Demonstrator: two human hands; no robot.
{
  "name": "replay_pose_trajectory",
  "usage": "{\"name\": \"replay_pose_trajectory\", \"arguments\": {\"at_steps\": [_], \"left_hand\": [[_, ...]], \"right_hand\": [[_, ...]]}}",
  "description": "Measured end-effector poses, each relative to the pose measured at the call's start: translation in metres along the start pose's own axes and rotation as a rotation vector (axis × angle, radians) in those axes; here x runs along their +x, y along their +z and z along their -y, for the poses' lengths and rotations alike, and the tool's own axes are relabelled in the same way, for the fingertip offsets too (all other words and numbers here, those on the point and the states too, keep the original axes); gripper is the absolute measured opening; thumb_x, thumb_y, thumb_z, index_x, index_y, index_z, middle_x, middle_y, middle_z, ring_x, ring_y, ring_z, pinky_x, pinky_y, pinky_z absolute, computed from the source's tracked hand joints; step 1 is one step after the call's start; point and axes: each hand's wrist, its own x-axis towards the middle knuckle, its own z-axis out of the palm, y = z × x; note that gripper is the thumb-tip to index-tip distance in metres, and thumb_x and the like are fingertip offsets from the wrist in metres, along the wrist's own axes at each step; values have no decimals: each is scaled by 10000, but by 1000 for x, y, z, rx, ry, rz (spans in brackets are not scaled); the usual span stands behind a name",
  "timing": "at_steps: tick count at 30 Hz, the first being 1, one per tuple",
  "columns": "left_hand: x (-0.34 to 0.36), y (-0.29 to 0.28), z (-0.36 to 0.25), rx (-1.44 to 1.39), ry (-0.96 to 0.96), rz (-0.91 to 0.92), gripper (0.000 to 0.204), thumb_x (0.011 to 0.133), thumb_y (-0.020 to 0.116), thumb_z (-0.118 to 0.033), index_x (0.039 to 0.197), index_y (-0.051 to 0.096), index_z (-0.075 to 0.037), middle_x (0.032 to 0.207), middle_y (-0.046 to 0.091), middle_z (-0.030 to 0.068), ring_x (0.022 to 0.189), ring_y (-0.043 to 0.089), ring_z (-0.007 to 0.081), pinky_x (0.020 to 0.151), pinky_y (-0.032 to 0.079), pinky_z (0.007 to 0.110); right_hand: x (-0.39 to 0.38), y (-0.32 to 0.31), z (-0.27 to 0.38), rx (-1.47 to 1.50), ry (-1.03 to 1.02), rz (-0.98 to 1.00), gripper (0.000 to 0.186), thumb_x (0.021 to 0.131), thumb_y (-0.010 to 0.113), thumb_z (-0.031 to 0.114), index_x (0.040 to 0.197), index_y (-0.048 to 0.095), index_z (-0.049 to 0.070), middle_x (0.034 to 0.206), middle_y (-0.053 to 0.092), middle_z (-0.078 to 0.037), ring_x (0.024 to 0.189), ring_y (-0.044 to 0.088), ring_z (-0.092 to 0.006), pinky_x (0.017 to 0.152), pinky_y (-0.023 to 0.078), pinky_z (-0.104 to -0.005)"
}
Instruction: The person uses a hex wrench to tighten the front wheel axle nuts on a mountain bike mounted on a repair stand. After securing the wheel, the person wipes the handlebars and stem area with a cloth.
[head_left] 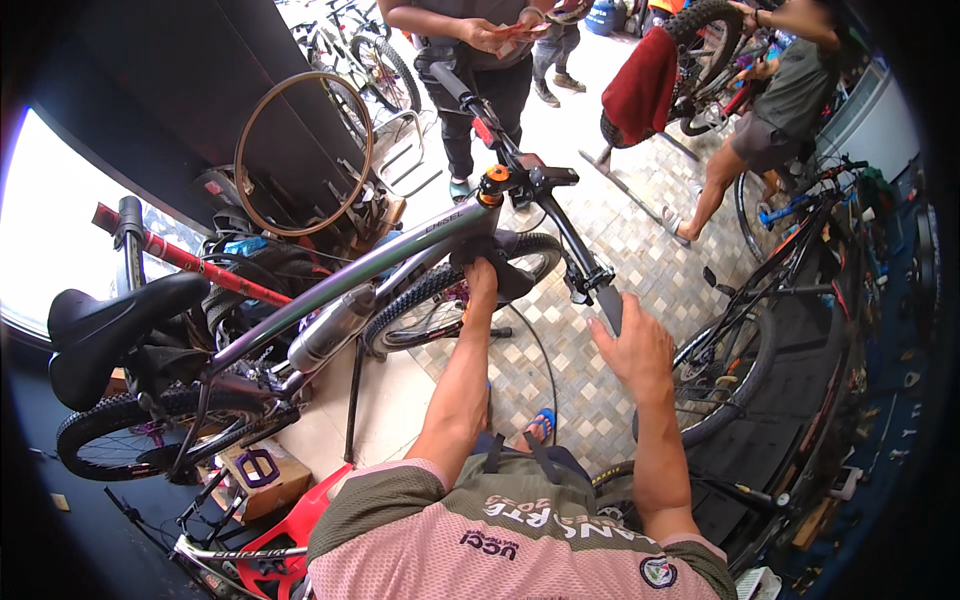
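A grey-green to purple bicycle stands at an angle in front of me. Its handlebar points toward me on the right. My right hand is around the near handlebar grip, thumb on the left side. My left hand reaches under the frame near the head tube, closed on a black cloth-like piece above the front wheel; some of its fingers are hidden. A silver bottle sits in the frame, and the black saddle is at the far left.
A person stands beyond the handlebar holding papers. Another person handles a bicycle at far right, by a red cloth. More bicycles line the right side. A red frame and a cardboard box lie near left.
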Motion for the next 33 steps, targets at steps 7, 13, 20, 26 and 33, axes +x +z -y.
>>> {"name": "replay_pose_trajectory", "arguments": {"at_steps": [7,13,20,26,33], "left_hand": [[-16,-4,-52,224,-71,-24,555,1062,467,-384,1350,593,74,1234,667,253,1067,660,336,932,512,429],[-113,-56,-105,264,599,209,223,1052,543,-106,1079,713,36,1012,726,163,1021,675,248,913,511,401],[-64,-1,-258,1338,874,407,390,899,753,-269,1204,715,-28,1152,748,235,1103,689,460,948,537,539],[-22,39,-233,1534,675,596,391,838,827,-350,1059,793,-30,981,773,235,927,757,399,831,592,487],[7,32,-261,1213,347,802,277,849,791,-169,1051,797,20,850,778,77,755,715,147,711,580,353]], "right_hand": [[-15,6,13,23,-8,10,666,925,737,493,1306,573,-28,1025,742,-269,961,726,-475,838,561,-556],[-12,0,-3,54,-36,-6,629,934,729,487,1271,578,-22,1040,742,-254,970,727,-465,835,559,-560],[-6,-4,-9,86,-48,62,680,935,730,500,1356,565,-8,1098,744,-252,1012,725,-458,884,553,-551],[-7,1,-9,72,-39,72,629,949,712,522,1263,558,0,1085,729,-238,1036,722,-430,881,559,-540],[-3,0,-5,68,-12,70,614,944,724,517,1245,568,6,1050,744,-233,995,728,-441,869,558,-547]]}}
